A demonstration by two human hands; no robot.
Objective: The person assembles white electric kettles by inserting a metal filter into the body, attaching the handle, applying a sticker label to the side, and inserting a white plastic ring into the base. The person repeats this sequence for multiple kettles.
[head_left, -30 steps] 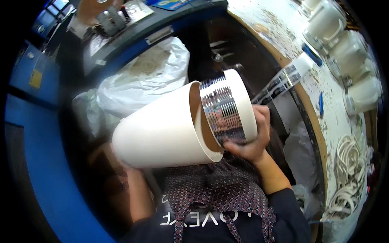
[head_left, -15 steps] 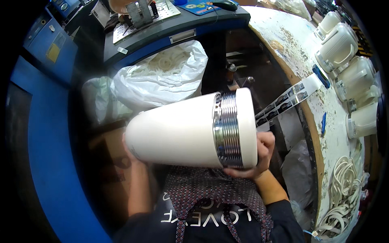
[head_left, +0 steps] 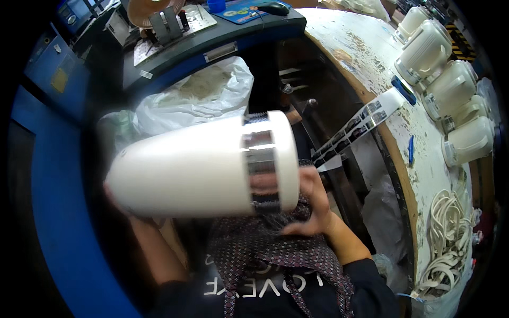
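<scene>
A large cream-white kettle [head_left: 180,167] with a ribbed chrome band and white base lies sideways before my chest, blurred by motion. My left hand [head_left: 114,200] supports its narrower left end; most of those fingers are hidden behind the body. Beside the base, at the right end, my right hand [head_left: 315,204] is loosely curved, its thumb and fingers apart. Whether its fingertips touch the rim is hard to tell through the blur. No handle shows on the side facing me.
Several similar kettles [head_left: 424,50] line the worn white table [head_left: 344,32] at right, near a strip of printed labels [head_left: 366,119], a blue pen [head_left: 411,150] and coiled cords [head_left: 445,228]. Beyond my hands sits a white sack [head_left: 233,87]. A blue cabinet [head_left: 58,185] stands left.
The kettle has shifted left in the view and turned about its long axis. My right hand has loosened from its base, while my left hand stays at the other end.
</scene>
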